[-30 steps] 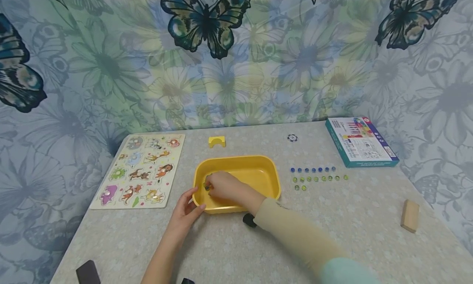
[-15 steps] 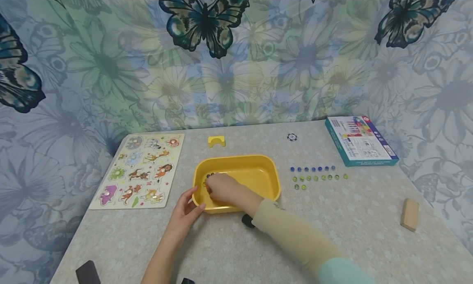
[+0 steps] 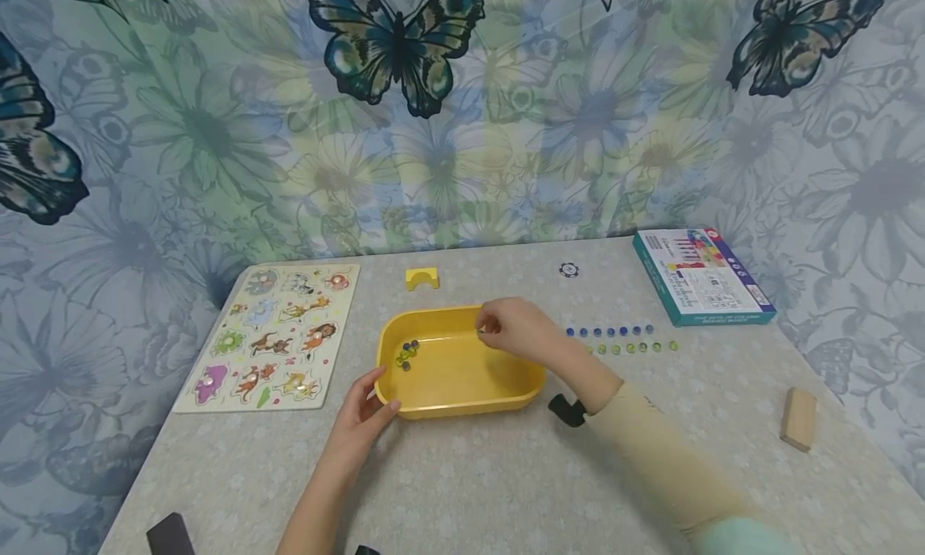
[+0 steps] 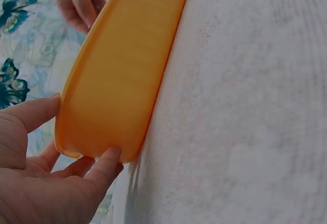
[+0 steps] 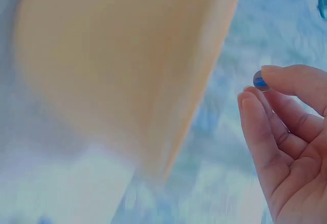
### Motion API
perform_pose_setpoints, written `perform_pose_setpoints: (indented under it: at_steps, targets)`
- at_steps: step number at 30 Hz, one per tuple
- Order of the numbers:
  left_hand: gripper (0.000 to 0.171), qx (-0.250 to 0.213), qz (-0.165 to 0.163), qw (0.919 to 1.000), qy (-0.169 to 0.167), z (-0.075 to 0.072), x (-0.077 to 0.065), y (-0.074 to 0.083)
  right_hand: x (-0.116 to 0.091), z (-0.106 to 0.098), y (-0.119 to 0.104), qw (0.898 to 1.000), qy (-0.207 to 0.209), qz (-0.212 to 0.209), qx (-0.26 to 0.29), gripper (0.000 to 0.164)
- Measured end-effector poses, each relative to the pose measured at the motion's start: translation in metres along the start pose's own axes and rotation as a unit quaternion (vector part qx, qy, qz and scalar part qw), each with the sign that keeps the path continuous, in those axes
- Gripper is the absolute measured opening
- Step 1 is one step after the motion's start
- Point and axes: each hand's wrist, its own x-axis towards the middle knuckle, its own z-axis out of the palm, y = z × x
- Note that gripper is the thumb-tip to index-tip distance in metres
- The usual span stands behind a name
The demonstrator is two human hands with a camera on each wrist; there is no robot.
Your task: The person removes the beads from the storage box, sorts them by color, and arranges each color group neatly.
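My right hand [image 3: 516, 328] is above the right part of a yellow plastic tray [image 3: 448, 411]. Between fingertips it pinches a small clear glass marble [image 5: 260, 81] with a blue core, plain in the right wrist view. My left hand [image 3: 357, 418] grips the tray's left end, fingers spread around its corner; the left wrist view has this hand [image 4: 56, 173] on the tray wall [image 4: 117, 76]. Several blue and yellow-green marbles [image 3: 407, 354] lie together inside at the left. On the table, right of the tray, run a blue marble row [image 3: 611, 332] and a green marble row [image 3: 631, 348], partly covered by my right arm.
An animal puzzle board [image 3: 275, 338] lies at left. Behind the tray are a yellow arch block [image 3: 422, 279] and a round chip [image 3: 569, 270]. A boxed game [image 3: 704, 278] sits back right, a wooden block [image 3: 798, 419] at right, a dark block [image 3: 170, 535] front left.
My right hand has lifted from the marbles at the tray's left and moved right with one marble, uncovering the others. The left hand has stayed on the tray.
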Motion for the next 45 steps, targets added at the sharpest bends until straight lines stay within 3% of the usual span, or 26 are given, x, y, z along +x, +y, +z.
perform_pose_setpoints:
  at_steps: [9, 15, 20, 30, 45]
  targets:
    - [0.058, 0.003, -0.012, 0.9999, 0.008, -0.002, -0.001, -0.002, -0.053, -0.053, 0.088, 0.994, 0.048, 0.094, 0.018, 0.018]
    - [0.057, 0.007, -0.01, 0.9999, 0.008, -0.003, 0.0, -0.002, -0.089, -0.08, 0.156, 0.986, 0.09, 0.138, -0.008, 0.02]
    - [0.057, 0.011, -0.009, 0.9998, 0.011, -0.004, -0.001, 0.0, -0.105, -0.088, 0.19, 0.978, 0.074, 0.194, -0.009, 0.023]
    - [0.057, 0.011, -0.009, 0.9999, 0.008, -0.003, -0.002, -0.001, -0.109, -0.076, 0.225, 0.969, -0.008, 0.248, 0.003, 0.025]
    - [0.057, 0.013, -0.01, 0.9998, 0.007, 0.0, 0.0, -0.002, -0.103, -0.066, 0.231, 0.964, -0.024, 0.263, -0.036, 0.018]
